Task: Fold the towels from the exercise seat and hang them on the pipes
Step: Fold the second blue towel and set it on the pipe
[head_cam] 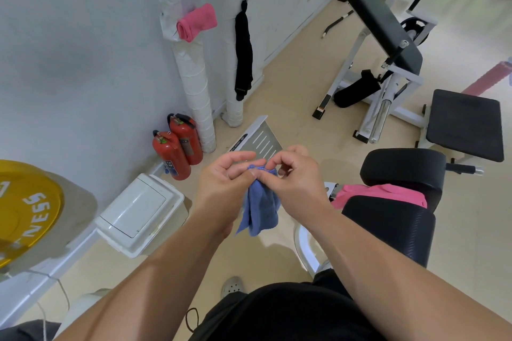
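Observation:
A small blue towel (261, 206) hangs bunched between my two hands at the centre of the view. My left hand (224, 183) pinches its top edge with thumb and fingers. My right hand (293, 177) pinches the same top edge right beside it. A pink towel (382, 195) lies on the black exercise seat (399, 227) at the right. Another pink towel (197, 22), folded, hangs on the white wrapped pipe (194, 83) against the wall. A black cloth (243, 55) hangs along the second white pipe (234, 108).
Two red fire extinguishers (177, 147) stand at the wall base beside the pipes. A white lidded bin (141, 213) sits on the floor at my left. A yellow weight plate (25, 210) is at far left. A black bench machine (388, 44) stands at upper right.

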Available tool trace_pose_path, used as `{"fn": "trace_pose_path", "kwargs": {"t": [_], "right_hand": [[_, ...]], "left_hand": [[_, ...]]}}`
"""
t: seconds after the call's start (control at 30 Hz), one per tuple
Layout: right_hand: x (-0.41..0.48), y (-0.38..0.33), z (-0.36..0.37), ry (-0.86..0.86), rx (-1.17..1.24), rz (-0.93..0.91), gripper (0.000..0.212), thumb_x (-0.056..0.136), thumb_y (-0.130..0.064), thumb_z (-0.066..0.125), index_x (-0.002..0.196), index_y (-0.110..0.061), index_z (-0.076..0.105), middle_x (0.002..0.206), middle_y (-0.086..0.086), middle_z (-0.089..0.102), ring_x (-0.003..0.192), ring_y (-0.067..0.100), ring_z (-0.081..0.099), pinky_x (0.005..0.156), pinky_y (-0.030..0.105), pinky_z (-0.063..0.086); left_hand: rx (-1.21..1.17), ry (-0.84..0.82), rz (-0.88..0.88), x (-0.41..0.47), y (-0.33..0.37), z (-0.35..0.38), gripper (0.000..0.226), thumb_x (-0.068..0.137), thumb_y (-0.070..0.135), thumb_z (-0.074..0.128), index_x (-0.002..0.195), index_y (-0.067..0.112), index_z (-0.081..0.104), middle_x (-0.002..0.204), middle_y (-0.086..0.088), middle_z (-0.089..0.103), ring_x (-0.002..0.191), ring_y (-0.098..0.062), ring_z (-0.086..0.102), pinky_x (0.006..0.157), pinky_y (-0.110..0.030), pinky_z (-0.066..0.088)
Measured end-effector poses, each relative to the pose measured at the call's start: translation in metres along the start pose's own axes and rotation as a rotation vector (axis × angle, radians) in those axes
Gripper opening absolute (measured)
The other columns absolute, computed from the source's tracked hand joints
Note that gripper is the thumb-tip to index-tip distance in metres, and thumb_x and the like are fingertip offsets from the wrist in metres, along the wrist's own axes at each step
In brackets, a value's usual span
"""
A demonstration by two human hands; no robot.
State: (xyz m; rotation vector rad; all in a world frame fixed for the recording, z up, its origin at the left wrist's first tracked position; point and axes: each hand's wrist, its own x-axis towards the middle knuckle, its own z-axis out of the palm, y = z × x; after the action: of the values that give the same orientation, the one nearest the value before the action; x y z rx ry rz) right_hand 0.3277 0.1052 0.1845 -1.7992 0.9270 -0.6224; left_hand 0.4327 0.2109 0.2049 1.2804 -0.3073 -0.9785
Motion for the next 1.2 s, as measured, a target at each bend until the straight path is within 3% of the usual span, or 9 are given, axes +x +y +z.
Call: {"fn": "trace_pose_path", "kwargs": {"t": [0.07, 0.17, 0.37, 0.5, 0.67, 0.87, 1.0, 1.1, 1.2], "right_hand": [[0.007, 0.006, -0.002, -0.076, -0.133, -0.080, 0.021, 0.077, -0.027, 0.086, 0.071, -0.022, 0.067, 0.100, -0.006, 0.049, 0.088, 0.000, 0.051, 0.078, 0.011, 0.040], [0.018, 0.027, -0.004, -0.256, -0.370, -0.197, 0.019, 0.078, -0.037, 0.083, 0.077, -0.022, 0.072, 0.112, -0.010, 0.047, 0.110, 0.015, 0.045, 0.094, 0.026, 0.039], [0.024, 0.073, -0.011, -0.603, -0.863, -0.245, 0.033, 0.084, -0.051, 0.073, 0.102, -0.024, 0.078, 0.132, -0.001, 0.050, 0.124, 0.027, 0.041, 0.104, 0.044, 0.036], [0.026, 0.083, -0.029, -0.700, -1.098, -0.181, 0.028, 0.094, -0.048, 0.062, 0.108, -0.028, 0.076, 0.137, 0.000, 0.046, 0.127, 0.027, 0.037, 0.100, 0.037, 0.034], [0.042, 0.089, -0.061, -0.722, -1.229, -0.096, 0.032, 0.098, -0.050, 0.052, 0.113, -0.030, 0.072, 0.125, -0.001, 0.052, 0.117, 0.025, 0.048, 0.092, 0.035, 0.040], [0.054, 0.077, -0.084, -0.644, -1.197, -0.132, 0.025, 0.095, -0.046, 0.057, 0.096, -0.023, 0.066, 0.093, -0.002, 0.060, 0.090, 0.023, 0.057, 0.077, 0.037, 0.049], [0.062, 0.060, -0.094, -0.418, -0.864, -0.062, 0.029, 0.086, -0.035, 0.074, 0.067, -0.022, 0.056, 0.074, -0.005, 0.064, 0.075, 0.024, 0.060, 0.066, 0.034, 0.048], [0.062, 0.046, -0.107, -0.279, -0.537, 0.049, 0.028, 0.079, -0.014, 0.080, 0.063, -0.014, 0.058, 0.078, 0.000, 0.073, 0.079, 0.025, 0.070, 0.068, 0.041, 0.057], [0.060, 0.036, -0.117, -0.239, -0.377, 0.098, 0.024, 0.079, -0.002, 0.077, 0.067, -0.006, 0.056, 0.068, 0.015, 0.064, 0.062, 0.021, 0.052, 0.063, 0.034, 0.045]], "left_hand": [[0.061, 0.021, 0.014, 0.006, 0.000, -0.005, 0.022, 0.094, -0.013, 0.058, 0.110, 0.000, 0.065, 0.087, -0.006, 0.080, 0.079, -0.013, 0.077, 0.070, -0.018, 0.057], [0.242, 0.064, 0.085, 0.018, 0.000, -0.016, 0.024, 0.095, -0.009, 0.058, 0.103, 0.010, 0.070, 0.088, -0.005, 0.080, 0.082, -0.015, 0.075, 0.077, -0.024, 0.057], [0.343, 0.079, 0.168, 0.037, 0.016, -0.039, 0.031, 0.094, -0.007, 0.058, 0.098, 0.020, 0.073, 0.085, 0.000, 0.079, 0.082, -0.011, 0.072, 0.078, -0.024, 0.056], [0.371, 0.128, 0.183, 0.046, 0.026, -0.056, 0.029, 0.095, -0.005, 0.058, 0.097, 0.019, 0.073, 0.082, 0.003, 0.078, 0.069, -0.008, 0.069, 0.055, -0.015, 0.048], [0.447, 0.208, 0.229, 0.062, 0.024, -0.083, 0.030, 0.094, -0.007, 0.058, 0.092, 0.020, 0.072, 0.074, 0.008, 0.077, 0.075, -0.007, 0.070, 0.072, -0.022, 0.053], [0.492, 0.241, 0.219, 0.074, 0.011, -0.105, 0.032, 0.093, -0.011, 0.056, 0.090, 0.018, 0.072, 0.071, 0.010, 0.076, 0.073, -0.005, 0.069, 0.072, -0.015, 0.054], [0.607, 0.257, 0.183, 0.080, 0.003, -0.117, 0.032, 0.096, -0.008, 0.055, 0.091, 0.020, 0.070, 0.081, 0.000, 0.075, 0.077, -0.013, 0.068, 0.058, -0.008, 0.051], [0.742, 0.168, 0.196, 0.079, 0.002, -0.122, 0.028, 0.097, -0.009, 0.055, 0.096, 0.016, 0.069, 0.086, -0.006, 0.073, 0.070, -0.002, 0.068, 0.062, -0.006, 0.050], [1.024, 0.033, 0.278, 0.081, 0.001, -0.124, 0.030, 0.095, -0.007, 0.057, 0.108, 0.015, 0.073, 0.090, 0.002, 0.073, 0.081, -0.007, 0.067, 0.082, -0.018, 0.052]]}}
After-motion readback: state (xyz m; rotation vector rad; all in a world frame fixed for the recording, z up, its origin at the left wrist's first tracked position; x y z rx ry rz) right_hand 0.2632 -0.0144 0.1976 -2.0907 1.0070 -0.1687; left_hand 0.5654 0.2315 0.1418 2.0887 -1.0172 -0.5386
